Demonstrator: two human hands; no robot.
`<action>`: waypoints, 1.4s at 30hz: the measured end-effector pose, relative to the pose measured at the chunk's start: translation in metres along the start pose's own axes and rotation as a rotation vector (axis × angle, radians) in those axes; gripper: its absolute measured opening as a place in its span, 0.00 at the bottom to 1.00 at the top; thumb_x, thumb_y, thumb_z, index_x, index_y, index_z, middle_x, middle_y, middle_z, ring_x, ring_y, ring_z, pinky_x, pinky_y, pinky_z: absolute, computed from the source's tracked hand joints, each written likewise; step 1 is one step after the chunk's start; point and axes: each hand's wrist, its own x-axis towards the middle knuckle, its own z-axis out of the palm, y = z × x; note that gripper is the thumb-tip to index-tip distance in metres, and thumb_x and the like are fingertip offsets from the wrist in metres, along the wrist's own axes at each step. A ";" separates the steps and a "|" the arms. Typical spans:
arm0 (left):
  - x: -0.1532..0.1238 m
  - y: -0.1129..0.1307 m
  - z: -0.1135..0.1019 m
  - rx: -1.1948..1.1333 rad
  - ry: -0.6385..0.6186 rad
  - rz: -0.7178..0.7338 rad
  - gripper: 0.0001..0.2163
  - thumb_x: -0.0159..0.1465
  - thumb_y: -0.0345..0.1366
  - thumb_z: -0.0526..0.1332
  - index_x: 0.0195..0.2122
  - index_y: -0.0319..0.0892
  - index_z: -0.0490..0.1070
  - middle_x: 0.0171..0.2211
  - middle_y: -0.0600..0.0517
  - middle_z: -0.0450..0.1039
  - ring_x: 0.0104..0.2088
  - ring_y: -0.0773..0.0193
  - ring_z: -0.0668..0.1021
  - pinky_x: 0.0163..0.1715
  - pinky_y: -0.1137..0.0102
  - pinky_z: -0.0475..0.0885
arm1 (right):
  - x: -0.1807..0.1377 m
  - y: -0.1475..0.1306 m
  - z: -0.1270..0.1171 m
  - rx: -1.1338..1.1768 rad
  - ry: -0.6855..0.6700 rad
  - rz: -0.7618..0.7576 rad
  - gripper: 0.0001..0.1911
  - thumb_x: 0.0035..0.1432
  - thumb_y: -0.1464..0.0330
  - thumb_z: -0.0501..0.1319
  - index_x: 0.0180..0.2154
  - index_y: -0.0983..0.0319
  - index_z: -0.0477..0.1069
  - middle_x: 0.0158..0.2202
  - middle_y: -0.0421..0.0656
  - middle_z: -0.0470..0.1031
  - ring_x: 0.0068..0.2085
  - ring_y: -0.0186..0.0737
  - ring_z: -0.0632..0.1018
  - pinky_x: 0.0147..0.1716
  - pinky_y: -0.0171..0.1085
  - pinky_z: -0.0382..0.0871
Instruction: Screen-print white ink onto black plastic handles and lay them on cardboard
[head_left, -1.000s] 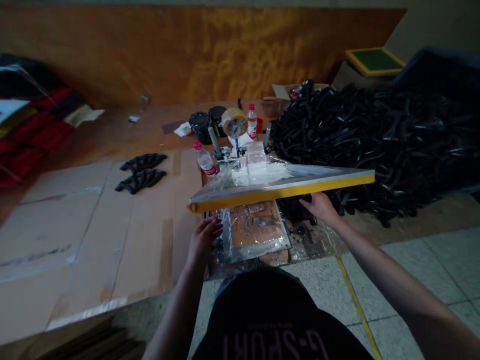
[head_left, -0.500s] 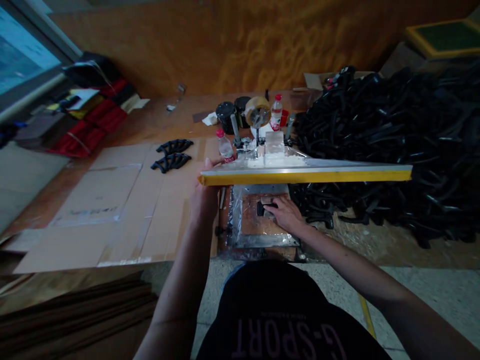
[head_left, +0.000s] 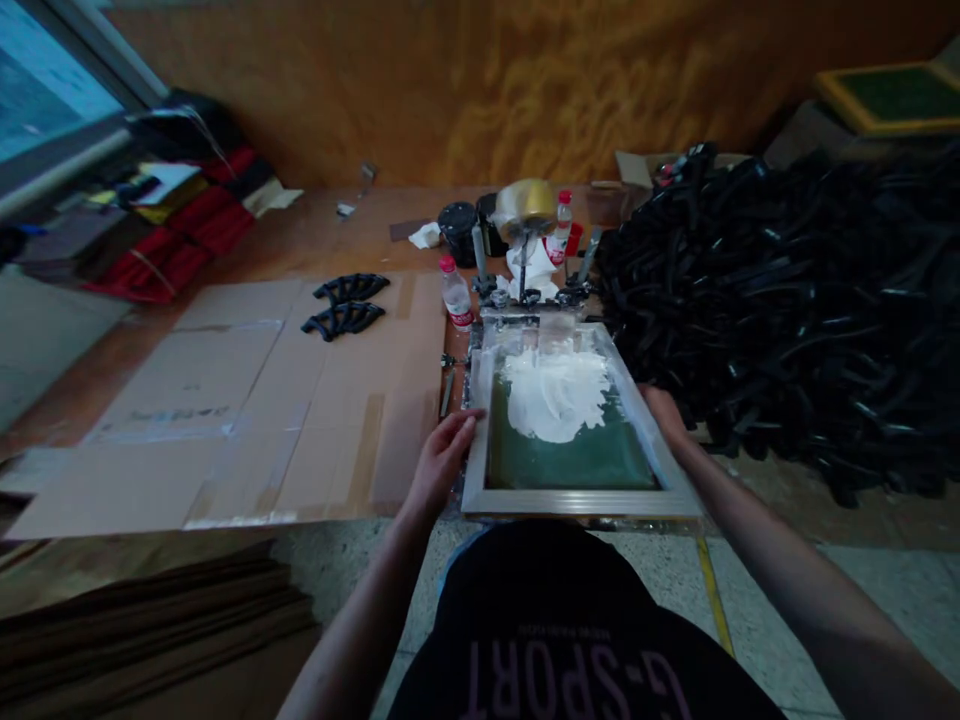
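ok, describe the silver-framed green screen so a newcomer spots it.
On the brown wooden bench, look between the flat tan cardboard and the big heap of black parts. At the near edge is the rectangular silver-framed green screen. Its silver rim and smeared white paste set it apart from the yellow-framed green panel, far right.

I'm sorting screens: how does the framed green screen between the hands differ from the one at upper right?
Seen from above, the near screen is framed in metallic-looking grey, the far screen in yellow. White paste covers part of the near screen; none shows on the far screen. Both have green centres.
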 end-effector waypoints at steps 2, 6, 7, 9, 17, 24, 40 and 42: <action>0.001 -0.028 0.002 -0.007 -0.028 -0.031 0.25 0.59 0.48 0.62 0.55 0.43 0.68 0.29 0.55 0.69 0.26 0.69 0.69 0.25 0.75 0.63 | 0.013 -0.004 -0.016 -0.028 0.139 0.022 0.21 0.63 0.61 0.50 0.53 0.60 0.70 0.50 0.53 0.74 0.52 0.55 0.73 0.50 0.55 0.67; 0.011 -0.070 0.008 0.074 0.013 -0.035 0.30 0.59 0.45 0.61 0.61 0.42 0.60 0.25 0.57 0.65 0.24 0.71 0.67 0.24 0.76 0.61 | 0.046 -0.060 -0.016 -0.112 0.223 -0.250 0.33 0.55 0.63 0.63 0.61 0.64 0.59 0.63 0.53 0.60 0.62 0.54 0.61 0.58 0.52 0.58; 0.013 -0.076 0.009 0.092 0.018 -0.032 0.29 0.59 0.44 0.60 0.62 0.42 0.60 0.26 0.57 0.66 0.24 0.71 0.67 0.24 0.76 0.61 | 0.052 -0.076 -0.013 -0.147 0.179 -0.293 0.34 0.54 0.64 0.64 0.60 0.65 0.59 0.62 0.54 0.61 0.61 0.54 0.62 0.57 0.50 0.59; 0.016 -0.083 0.009 0.118 0.020 -0.029 0.29 0.60 0.44 0.60 0.62 0.42 0.60 0.27 0.56 0.67 0.25 0.70 0.69 0.25 0.76 0.62 | 0.061 -0.099 -0.006 -0.220 0.066 -0.298 0.28 0.54 0.67 0.64 0.56 0.65 0.63 0.56 0.54 0.68 0.55 0.51 0.68 0.53 0.46 0.63; 0.013 -0.077 0.010 0.092 0.043 -0.042 0.27 0.59 0.44 0.61 0.59 0.41 0.63 0.28 0.55 0.68 0.27 0.69 0.70 0.26 0.75 0.64 | 0.025 -0.108 0.009 -0.475 -0.147 -0.363 0.09 0.60 0.70 0.55 0.40 0.64 0.71 0.42 0.49 0.75 0.46 0.45 0.73 0.44 0.38 0.64; 0.013 -0.076 0.011 0.064 0.026 -0.060 0.27 0.59 0.44 0.60 0.58 0.40 0.62 0.28 0.56 0.67 0.27 0.69 0.70 0.26 0.75 0.65 | 0.012 -0.128 0.005 -0.395 -0.198 -0.421 0.06 0.59 0.67 0.57 0.36 0.61 0.71 0.36 0.45 0.76 0.39 0.43 0.74 0.36 0.37 0.62; 0.020 -0.097 0.011 0.120 0.030 -0.070 0.25 0.60 0.44 0.60 0.58 0.42 0.64 0.30 0.54 0.70 0.29 0.67 0.73 0.29 0.73 0.67 | 0.022 -0.114 0.048 -0.326 -0.010 -0.452 0.10 0.58 0.74 0.54 0.40 0.62 0.72 0.38 0.46 0.75 0.43 0.46 0.69 0.41 0.40 0.59; 0.021 -0.099 0.010 0.105 0.026 -0.071 0.26 0.60 0.45 0.60 0.58 0.42 0.64 0.31 0.54 0.70 0.30 0.66 0.73 0.30 0.73 0.67 | 0.011 -0.113 0.051 -0.316 -0.040 -0.508 0.11 0.59 0.75 0.53 0.40 0.63 0.72 0.37 0.47 0.74 0.42 0.46 0.68 0.40 0.40 0.60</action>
